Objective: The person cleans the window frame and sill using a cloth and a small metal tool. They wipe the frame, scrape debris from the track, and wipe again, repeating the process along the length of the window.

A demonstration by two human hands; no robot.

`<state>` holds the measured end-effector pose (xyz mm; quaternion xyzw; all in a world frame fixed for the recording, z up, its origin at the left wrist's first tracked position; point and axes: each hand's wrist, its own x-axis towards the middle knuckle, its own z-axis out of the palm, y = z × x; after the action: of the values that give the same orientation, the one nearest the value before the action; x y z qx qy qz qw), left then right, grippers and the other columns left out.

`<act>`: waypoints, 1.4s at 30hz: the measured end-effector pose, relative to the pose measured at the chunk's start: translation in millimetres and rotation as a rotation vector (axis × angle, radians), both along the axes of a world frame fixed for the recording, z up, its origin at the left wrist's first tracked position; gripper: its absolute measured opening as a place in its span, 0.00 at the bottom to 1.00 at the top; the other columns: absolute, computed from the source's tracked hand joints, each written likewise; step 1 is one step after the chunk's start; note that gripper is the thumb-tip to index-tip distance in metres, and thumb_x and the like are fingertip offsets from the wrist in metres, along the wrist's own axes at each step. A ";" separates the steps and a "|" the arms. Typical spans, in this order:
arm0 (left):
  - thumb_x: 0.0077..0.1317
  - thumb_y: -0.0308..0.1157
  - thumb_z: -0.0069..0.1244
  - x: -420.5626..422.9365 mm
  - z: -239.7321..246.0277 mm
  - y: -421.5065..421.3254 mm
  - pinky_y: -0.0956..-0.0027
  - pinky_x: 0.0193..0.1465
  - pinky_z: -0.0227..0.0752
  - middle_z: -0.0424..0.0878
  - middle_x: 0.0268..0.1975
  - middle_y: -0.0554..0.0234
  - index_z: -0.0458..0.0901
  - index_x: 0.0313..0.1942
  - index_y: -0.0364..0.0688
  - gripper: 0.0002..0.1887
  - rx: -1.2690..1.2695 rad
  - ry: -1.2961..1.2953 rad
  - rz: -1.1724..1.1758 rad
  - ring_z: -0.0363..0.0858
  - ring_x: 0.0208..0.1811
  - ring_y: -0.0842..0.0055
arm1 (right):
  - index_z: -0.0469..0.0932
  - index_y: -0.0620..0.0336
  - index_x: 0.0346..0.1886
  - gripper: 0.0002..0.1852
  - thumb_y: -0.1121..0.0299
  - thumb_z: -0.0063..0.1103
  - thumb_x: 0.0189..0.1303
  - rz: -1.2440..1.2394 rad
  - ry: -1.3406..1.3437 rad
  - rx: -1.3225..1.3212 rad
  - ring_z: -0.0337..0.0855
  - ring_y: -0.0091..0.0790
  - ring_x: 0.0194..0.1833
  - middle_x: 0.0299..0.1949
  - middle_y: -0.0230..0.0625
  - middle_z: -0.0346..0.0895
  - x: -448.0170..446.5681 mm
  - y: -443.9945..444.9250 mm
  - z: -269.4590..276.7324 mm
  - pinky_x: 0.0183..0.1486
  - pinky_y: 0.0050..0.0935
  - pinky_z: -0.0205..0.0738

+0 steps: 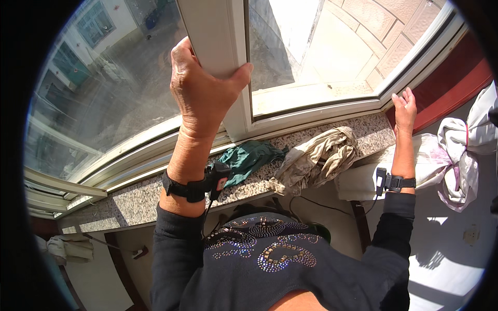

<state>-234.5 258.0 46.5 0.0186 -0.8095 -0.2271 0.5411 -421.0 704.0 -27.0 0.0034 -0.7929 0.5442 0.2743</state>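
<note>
My left hand (204, 83) is wrapped around the wide pale upright stile (218, 35) of a window sash, fingers on its left side and thumb on its right edge. To the right of it is a glass pane (288, 58) in the same frame. My right hand (405, 107) is raised by the lower right corner of the window frame, its fingers slightly apart and holding nothing. Whether its fingertips touch the frame, I cannot tell. Below the window, a green cloth (251, 159) and a crumpled beige cloth (319, 159) lie on the speckled stone sill (116, 212).
Dark red trim (447, 83) borders the window on the right. Knotted white fabric (457, 155), likely a curtain, hangs beside my right forearm. Another sash (66, 186) stands angled at the far left. Wrist straps with small devices trail cables near the sill.
</note>
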 end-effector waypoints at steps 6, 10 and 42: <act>0.39 0.46 0.74 0.3 11.6 -7.8 0.62 0.38 0.82 0.80 0.39 0.55 0.67 0.50 0.36 0.43 -0.005 -0.044 -0.017 0.85 0.34 0.64 | 0.66 0.69 0.71 0.38 0.68 0.70 0.58 -0.012 0.099 0.067 0.72 0.49 0.68 0.70 0.55 0.67 -11.9 -6.6 -4.2 0.69 0.40 0.68; 0.38 0.45 0.75 1.8 12.6 -12.6 0.64 0.38 0.82 0.81 0.35 0.56 0.68 0.48 0.35 0.42 -0.024 -0.065 -0.014 0.86 0.33 0.65 | 0.66 0.69 0.71 0.37 0.69 0.70 0.59 -0.054 0.078 0.086 0.72 0.47 0.68 0.70 0.53 0.68 1.0 7.0 -2.1 0.69 0.39 0.68; 0.35 0.33 0.75 -3.5 4.7 -4.9 0.56 0.39 0.80 0.75 0.43 0.47 0.65 0.55 0.36 0.46 0.177 0.206 -0.137 0.82 0.40 0.53 | 0.61 0.68 0.74 0.39 0.49 0.58 0.71 -0.212 0.197 0.249 0.72 0.45 0.68 0.71 0.53 0.67 -134.0 116.6 67.9 0.70 0.35 0.65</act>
<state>-238.0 253.1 51.3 -0.0124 -0.7259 -0.3346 0.6007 -555.0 820.6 40.9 0.0068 -0.8192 0.4070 0.4040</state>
